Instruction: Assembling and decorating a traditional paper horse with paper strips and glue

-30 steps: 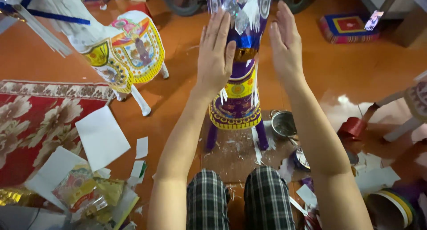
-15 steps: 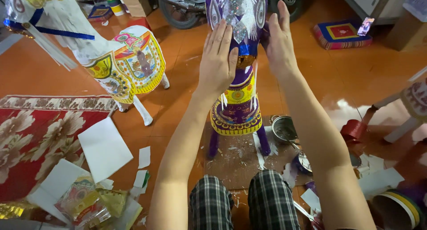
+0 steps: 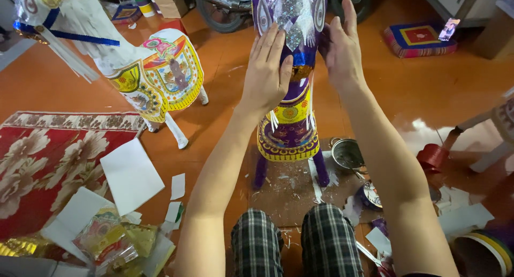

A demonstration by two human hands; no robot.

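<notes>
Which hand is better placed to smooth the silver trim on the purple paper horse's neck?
Left, probably. The left hand lies flat on the purple paper horse, fingertips beside the silver trim. The right hand grips the far edge, steadying it.

Both hands slide lower and closer on purple horse (image 3: 292,68) since a second ago. Left hand (image 3: 266,76) now flat against horse's left flank, fingers spread, pressing on silver-patterned neck. Right hand (image 3: 341,49) shifts from open, held apart, to palm against horse's right side. View draws nearer and tilts down: horse looms larger, white horse (image 3: 144,73) slides right toward centre, red rug (image 3: 48,159) shows more.
</notes>
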